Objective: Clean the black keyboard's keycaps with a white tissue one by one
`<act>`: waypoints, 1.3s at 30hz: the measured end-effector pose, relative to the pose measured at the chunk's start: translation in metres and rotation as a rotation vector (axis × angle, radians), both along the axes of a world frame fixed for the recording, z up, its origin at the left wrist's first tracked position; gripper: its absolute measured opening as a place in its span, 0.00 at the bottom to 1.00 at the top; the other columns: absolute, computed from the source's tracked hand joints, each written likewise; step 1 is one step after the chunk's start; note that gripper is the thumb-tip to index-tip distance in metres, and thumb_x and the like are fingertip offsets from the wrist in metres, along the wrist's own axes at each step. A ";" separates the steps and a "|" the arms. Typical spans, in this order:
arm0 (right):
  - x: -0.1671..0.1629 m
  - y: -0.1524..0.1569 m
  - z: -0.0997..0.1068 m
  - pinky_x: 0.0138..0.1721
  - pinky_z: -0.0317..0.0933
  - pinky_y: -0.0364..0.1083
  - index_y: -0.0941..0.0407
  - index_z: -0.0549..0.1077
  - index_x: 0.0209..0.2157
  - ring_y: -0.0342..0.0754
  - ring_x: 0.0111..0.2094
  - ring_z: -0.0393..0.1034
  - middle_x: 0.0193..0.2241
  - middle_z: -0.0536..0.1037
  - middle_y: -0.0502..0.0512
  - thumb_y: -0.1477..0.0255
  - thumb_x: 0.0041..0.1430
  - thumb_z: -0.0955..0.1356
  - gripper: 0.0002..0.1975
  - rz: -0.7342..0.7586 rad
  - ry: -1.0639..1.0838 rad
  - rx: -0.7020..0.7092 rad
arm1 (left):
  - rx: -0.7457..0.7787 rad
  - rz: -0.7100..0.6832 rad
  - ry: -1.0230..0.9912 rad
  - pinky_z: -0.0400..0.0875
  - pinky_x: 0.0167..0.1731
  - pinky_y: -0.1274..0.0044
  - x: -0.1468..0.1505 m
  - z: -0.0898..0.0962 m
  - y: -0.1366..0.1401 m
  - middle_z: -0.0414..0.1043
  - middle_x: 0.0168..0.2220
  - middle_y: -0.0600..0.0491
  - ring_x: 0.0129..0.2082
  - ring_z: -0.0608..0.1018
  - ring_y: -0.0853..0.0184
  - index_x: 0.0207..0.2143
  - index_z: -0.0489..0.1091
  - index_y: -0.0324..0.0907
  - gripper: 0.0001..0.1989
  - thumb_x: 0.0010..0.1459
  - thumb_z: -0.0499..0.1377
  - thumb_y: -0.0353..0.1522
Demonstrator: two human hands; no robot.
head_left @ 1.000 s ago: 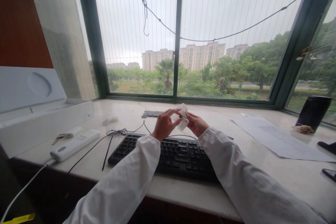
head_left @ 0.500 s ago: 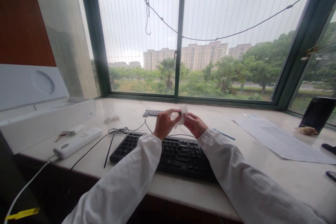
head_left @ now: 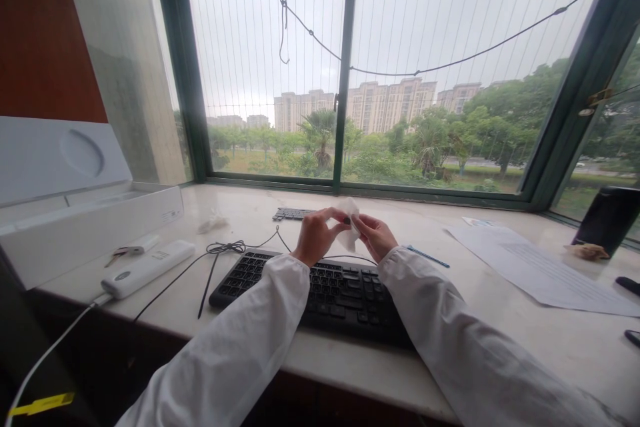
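My left hand pinches a small black keycap between thumb and fingertips, above the keyboard. With thumb and fingers closed, my right hand grips a thin white wipe pressed against that keycap. Both hands meet over the back edge of a black keyboard, and my forearms cover part of it. Some of its key positions look bare, but the detail is too small to be sure. Behind my left hand, several loose dark keycaps lie together on the sill.
A blue stick-like tool and printed paper lie right. A phone leans near the window, beside a crumpled brownish wad. Left are a white power bank, an open white box, a tied cable and crumpled tissue.
The wipe has shifted slightly around the keycap, and my right hand's fingers have moved a little closer to it. My left hand keeps its pinch.
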State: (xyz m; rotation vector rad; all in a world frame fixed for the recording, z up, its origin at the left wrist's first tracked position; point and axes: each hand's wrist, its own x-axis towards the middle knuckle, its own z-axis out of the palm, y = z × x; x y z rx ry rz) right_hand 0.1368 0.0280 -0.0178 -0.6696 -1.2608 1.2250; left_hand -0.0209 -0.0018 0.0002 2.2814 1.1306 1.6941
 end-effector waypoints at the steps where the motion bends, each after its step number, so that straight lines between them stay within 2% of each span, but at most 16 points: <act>1: 0.000 0.000 0.000 0.45 0.65 0.49 0.56 0.80 0.35 0.51 0.39 0.74 0.31 0.81 0.55 0.56 0.40 0.77 0.22 0.020 -0.007 0.000 | -0.013 0.007 -0.010 0.71 0.33 0.76 0.000 0.000 0.000 0.79 0.34 0.54 0.32 0.78 0.67 0.36 0.76 0.44 0.07 0.53 0.65 0.35; 7: 0.011 0.007 -0.002 0.44 0.64 0.48 0.57 0.81 0.35 0.50 0.36 0.74 0.32 0.81 0.55 0.58 0.39 0.77 0.22 0.098 -0.123 0.001 | -0.050 0.017 0.011 0.71 0.35 0.77 0.000 -0.004 0.001 0.79 0.33 0.56 0.31 0.79 0.68 0.33 0.75 0.43 0.06 0.52 0.66 0.34; 12: 0.015 0.012 -0.005 0.38 0.64 0.48 0.58 0.81 0.34 0.51 0.31 0.73 0.28 0.81 0.55 0.51 0.40 0.74 0.26 -0.025 -0.323 0.085 | -0.035 -0.006 0.094 0.72 0.39 0.75 0.000 -0.008 0.003 0.79 0.33 0.54 0.34 0.81 0.66 0.34 0.75 0.43 0.07 0.51 0.67 0.32; 15: 0.014 0.015 -0.006 0.34 0.64 0.47 0.58 0.81 0.32 0.50 0.30 0.73 0.27 0.81 0.54 0.49 0.41 0.73 0.27 -0.058 -0.321 0.084 | -0.038 -0.004 0.083 0.72 0.38 0.74 0.002 -0.007 0.001 0.80 0.34 0.53 0.35 0.81 0.64 0.34 0.75 0.42 0.07 0.52 0.66 0.33; 17: 0.014 0.017 -0.006 0.33 0.64 0.46 0.58 0.81 0.32 0.50 0.29 0.73 0.28 0.81 0.54 0.49 0.42 0.73 0.26 -0.062 -0.279 0.082 | -0.069 -0.015 0.024 0.73 0.34 0.75 0.004 -0.006 0.000 0.80 0.35 0.51 0.36 0.81 0.64 0.34 0.75 0.41 0.08 0.53 0.66 0.35; 21: 0.016 0.016 -0.003 0.35 0.64 0.45 0.56 0.81 0.35 0.49 0.31 0.73 0.31 0.82 0.53 0.52 0.43 0.74 0.24 -0.123 -0.195 0.105 | -0.264 -0.093 -0.153 0.68 0.16 0.81 0.004 -0.003 0.001 0.78 0.38 0.47 0.25 0.78 0.69 0.37 0.74 0.38 0.16 0.53 0.64 0.42; 23: 0.017 0.013 -0.001 0.35 0.63 0.46 0.56 0.81 0.35 0.49 0.32 0.72 0.32 0.82 0.54 0.53 0.43 0.74 0.23 -0.112 -0.223 0.135 | -0.365 -0.158 -0.212 0.64 0.11 0.82 0.003 -0.003 0.004 0.78 0.39 0.46 0.18 0.74 0.74 0.39 0.75 0.37 0.20 0.52 0.64 0.45; 26: 0.017 0.009 0.001 0.37 0.64 0.46 0.56 0.81 0.36 0.50 0.33 0.72 0.32 0.82 0.54 0.52 0.42 0.74 0.24 -0.042 -0.279 0.167 | -0.451 -0.243 -0.273 0.62 0.11 0.82 0.001 -0.004 0.008 0.78 0.36 0.47 0.15 0.68 0.78 0.38 0.76 0.36 0.23 0.49 0.65 0.46; 31: 0.017 0.007 0.002 0.39 0.64 0.48 0.58 0.81 0.35 0.50 0.33 0.72 0.30 0.81 0.55 0.53 0.43 0.74 0.24 0.020 -0.318 0.199 | -0.610 -0.338 -0.396 0.56 0.13 0.83 -0.001 -0.005 0.011 0.76 0.28 0.50 0.15 0.62 0.81 0.36 0.79 0.36 0.23 0.43 0.69 0.45; 36: 0.017 0.004 0.006 0.39 0.66 0.50 0.57 0.81 0.30 0.51 0.34 0.72 0.30 0.80 0.56 0.56 0.40 0.76 0.20 0.040 -0.285 0.303 | -0.812 -0.418 -0.443 0.44 0.13 0.82 -0.004 -0.003 0.008 0.75 0.29 0.50 0.15 0.52 0.83 0.39 0.79 0.36 0.26 0.40 0.71 0.45; 39: 0.020 0.004 0.009 0.37 0.67 0.49 0.56 0.82 0.29 0.51 0.34 0.72 0.31 0.78 0.56 0.57 0.40 0.77 0.18 0.026 -0.314 0.384 | -0.932 -0.464 -0.437 0.39 0.13 0.82 -0.008 0.000 0.007 0.75 0.32 0.49 0.15 0.50 0.83 0.41 0.78 0.37 0.27 0.42 0.70 0.45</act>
